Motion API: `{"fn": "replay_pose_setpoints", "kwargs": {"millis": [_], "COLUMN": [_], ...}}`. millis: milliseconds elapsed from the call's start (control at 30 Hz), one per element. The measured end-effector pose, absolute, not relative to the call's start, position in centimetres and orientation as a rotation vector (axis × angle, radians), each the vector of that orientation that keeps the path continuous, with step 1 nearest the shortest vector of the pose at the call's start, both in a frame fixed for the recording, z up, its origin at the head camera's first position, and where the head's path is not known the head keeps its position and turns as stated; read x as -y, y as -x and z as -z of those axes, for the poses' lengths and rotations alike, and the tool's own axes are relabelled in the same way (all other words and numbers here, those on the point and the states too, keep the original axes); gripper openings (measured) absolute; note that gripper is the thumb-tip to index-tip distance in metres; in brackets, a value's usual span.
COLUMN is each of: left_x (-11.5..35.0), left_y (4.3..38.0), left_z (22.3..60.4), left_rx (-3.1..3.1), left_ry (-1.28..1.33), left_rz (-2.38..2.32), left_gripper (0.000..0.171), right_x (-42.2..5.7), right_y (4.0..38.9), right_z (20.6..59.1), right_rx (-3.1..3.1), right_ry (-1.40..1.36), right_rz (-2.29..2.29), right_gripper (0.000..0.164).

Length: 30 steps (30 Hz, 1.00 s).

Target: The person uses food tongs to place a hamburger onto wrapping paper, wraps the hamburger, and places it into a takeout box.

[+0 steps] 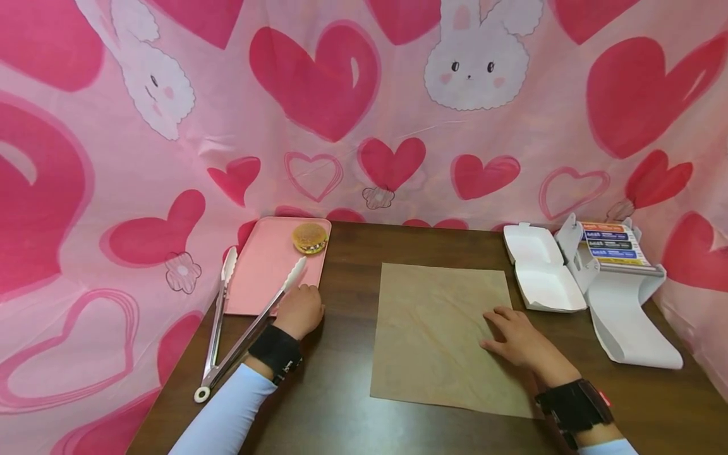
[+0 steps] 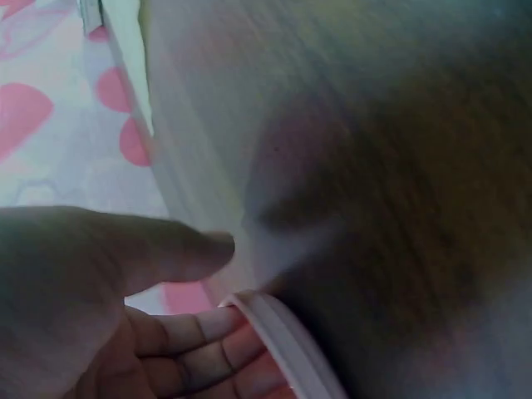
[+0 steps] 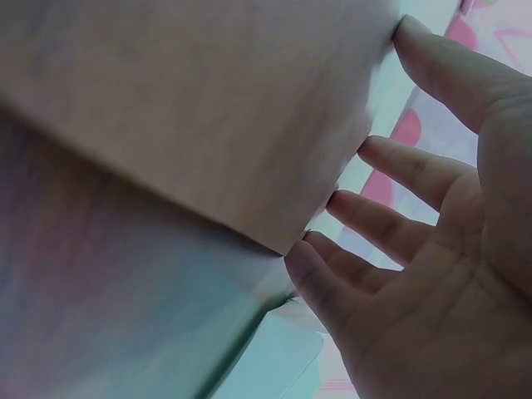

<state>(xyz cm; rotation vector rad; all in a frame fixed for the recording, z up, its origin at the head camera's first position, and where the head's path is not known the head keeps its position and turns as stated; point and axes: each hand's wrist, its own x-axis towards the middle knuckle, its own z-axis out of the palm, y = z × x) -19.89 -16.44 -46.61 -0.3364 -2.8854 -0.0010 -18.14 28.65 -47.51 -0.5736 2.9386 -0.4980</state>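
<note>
tray: pink tray [image 1: 256, 268] lies on the bench [image 1: 341, 366], toward the far left.
left hand: left hand [image 1: 298, 311] at the tray's near right corner; grip partly closed, bent fingers at the rim, thumb standing off it.
burger: burger [image 1: 309, 239] sits on the tray near its far right corner, filling showing at the side.
tongs: metal tongs [image 1: 246, 336] spread wide, one arm alongside the tray's left edge, the other across its near part; ring end toward the person.
paper: brown paper [image 1: 435, 335] flat on the bench, lightly creased, right of the tray.
right hand: right hand [image 1: 520, 341] at the paper's right side; grip wide, fingers apart, tips touching the paper, clasping nothing.
box: white box [image 1: 548, 287], lid folded back, just beyond the paper's right edge.
dispenser: white dispenser [image 1: 614, 246] beside the box, colour-banded top, white strip [image 1: 634, 328] curling onto the bench.
</note>
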Motion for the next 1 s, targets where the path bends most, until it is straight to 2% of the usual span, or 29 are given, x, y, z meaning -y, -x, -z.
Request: {"fn": "replay_pose_setpoints", "kwargs": {"millis": [167,233,1000], "left_x": [16.3,16.2,13.1], "left_y": [19.9,19.8,18.6], "left_z": [46.9,47.1,47.7], "left_rx": [2.855,2.836,2.810], "left_ry": [0.331,0.332,0.406], "left_rz": [0.025,0.029,0.010], "left_gripper": [0.010,0.007,0.007], "right_x": [-28.8,-28.8,-28.8], "right_y": [17.9,17.8,17.8], "right_z": [47.7,47.7,47.9], "right_rx": [-2.936,-2.939,-2.965], "right_ry": [0.563,0.561,0.578], "right_rz": [0.497,0.495,0.494], "right_gripper": [0.067,0.067,0.066]}}
